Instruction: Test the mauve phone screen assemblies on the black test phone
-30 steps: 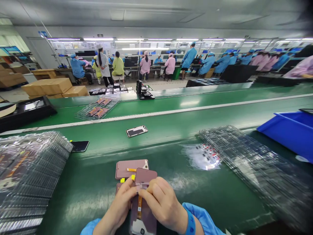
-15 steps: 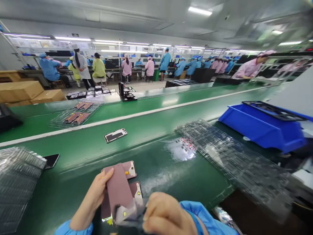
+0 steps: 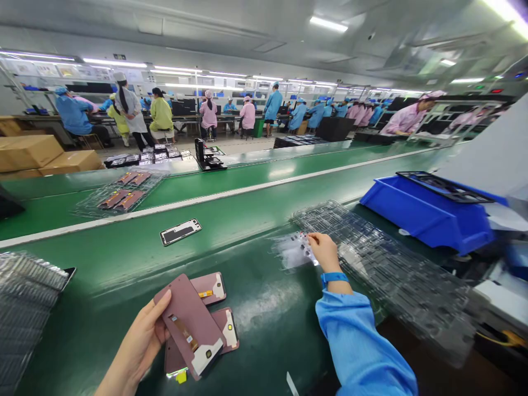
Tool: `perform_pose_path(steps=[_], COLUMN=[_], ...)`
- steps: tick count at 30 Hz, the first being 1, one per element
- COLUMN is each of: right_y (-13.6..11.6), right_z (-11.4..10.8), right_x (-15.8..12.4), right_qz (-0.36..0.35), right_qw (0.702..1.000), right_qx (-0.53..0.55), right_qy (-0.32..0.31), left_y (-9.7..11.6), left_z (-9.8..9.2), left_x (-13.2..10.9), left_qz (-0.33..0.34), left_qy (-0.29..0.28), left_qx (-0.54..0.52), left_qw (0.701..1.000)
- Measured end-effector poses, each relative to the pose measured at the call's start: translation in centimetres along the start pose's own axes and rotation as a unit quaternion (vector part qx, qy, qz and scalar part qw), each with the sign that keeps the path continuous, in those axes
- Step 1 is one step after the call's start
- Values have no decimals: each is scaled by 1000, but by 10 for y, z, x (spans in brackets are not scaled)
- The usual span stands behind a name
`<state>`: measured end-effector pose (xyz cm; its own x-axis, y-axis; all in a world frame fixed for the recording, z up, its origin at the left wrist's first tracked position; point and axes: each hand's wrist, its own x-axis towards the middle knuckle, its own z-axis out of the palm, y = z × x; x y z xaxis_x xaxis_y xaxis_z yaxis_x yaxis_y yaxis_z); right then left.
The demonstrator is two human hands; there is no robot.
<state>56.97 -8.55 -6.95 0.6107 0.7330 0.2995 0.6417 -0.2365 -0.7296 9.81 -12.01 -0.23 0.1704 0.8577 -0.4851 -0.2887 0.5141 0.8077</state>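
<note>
My left hand (image 3: 138, 344) grips a pink phone back panel (image 3: 188, 326) by its left edge, tilted above the green bench. Two similar pink panels (image 3: 210, 287) lie on the bench under and behind it. My right hand (image 3: 325, 251), in a blue sleeve with a blue wristband, reaches forward to a clear sheet of small stickers (image 3: 293, 251). Its fingertips are pinched at the sheet's right edge; what they hold is too small to make out.
A phone frame (image 3: 180, 231) lies on the green conveyor belt (image 3: 247, 209). Stacks of clear plastic trays sit at right (image 3: 391, 269) and far left (image 3: 25, 297). A blue bin (image 3: 429, 214) stands at right. Workers in coats sit at benches in the background.
My right hand left the panel near my body and reached forward to the sticker sheet. My left hand kept the pink panel, now turned to show its flex cable. The view swung slightly right.
</note>
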Motion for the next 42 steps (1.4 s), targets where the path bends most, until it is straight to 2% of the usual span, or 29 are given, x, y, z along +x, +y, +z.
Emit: perform_pose_path(steps=[4, 8, 10, 12, 13, 15, 17, 18, 19, 21, 22, 23, 25, 28, 31, 34, 36, 39, 42], right_y=[12, -7, -30, -60, -76, -107, -130, -138, -142, -143, -140, -137, -128, -118, -115, -115, -116, -116, -116], right_z=[10, 9, 14, 22, 27, 37, 47, 52, 56, 66, 71, 75, 83, 89, 93, 96, 98, 99, 96], right_x=[-11, -22, -33, -58, -74, -112, -148, -161, -171, -179, -178, -176, -168, -158, -155, -154, -153, -153, -155], right_qz=[39, 44, 24, -4, -17, -34, -25, 4, 58, 158, 192, 207, 208, 217, 228, 214, 207, 210, 218], right_qw=[998, 999, 996, 973, 948, 876, 809, 750, 671, 529, 486, 471, 472, 482, 486, 474, 468, 470, 482], right_qx=[-42, -7, 54, 136, 180, 260, 315, 358, 419, 525, 563, 589, 617, 641, 654, 658, 657, 654, 650], right_qy=[8, 2, -63, -187, -263, -404, -495, -556, -609, -647, -640, -623, -595, -557, -533, -545, -554, -554, -545], left_y=[6, 5, 3, 0, -2, -7, -11, -13, -13, -7, -1, 7, 30, 68, 94, 102, 100, 93, 88], left_z=[7, 16, 24, 34, 40, 52, 61, 64, 66, 63, 58, 51, 28, -19, -69, -105, -119, -125, -123], left_x=[-8, -7, -3, 2, 4, 7, 12, 15, 21, 40, 54, 70, 106, 155, 180, 183, 179, 167, 151], left_qz=[3, 10, 9, 10, 16, 42, 70, 79, 84, 95, 109, 128, 178, 237, 248, 242, 250, 281, 316], left_qy=[-14, -20, -36, -61, -75, -105, -133, -144, -151, -149, -138, -117, -50, 65, 153, 183, 180, 186, 231], left_qx=[-17, -28, -38, -45, -44, -19, 32, 62, 93, 147, 175, 201, 259, 341, 399, 432, 438, 419, 356], left_qw=[1000, 999, 999, 997, 996, 993, 988, 984, 981, 973, 969, 964, 948, 907, 869, 850, 844, 843, 848])
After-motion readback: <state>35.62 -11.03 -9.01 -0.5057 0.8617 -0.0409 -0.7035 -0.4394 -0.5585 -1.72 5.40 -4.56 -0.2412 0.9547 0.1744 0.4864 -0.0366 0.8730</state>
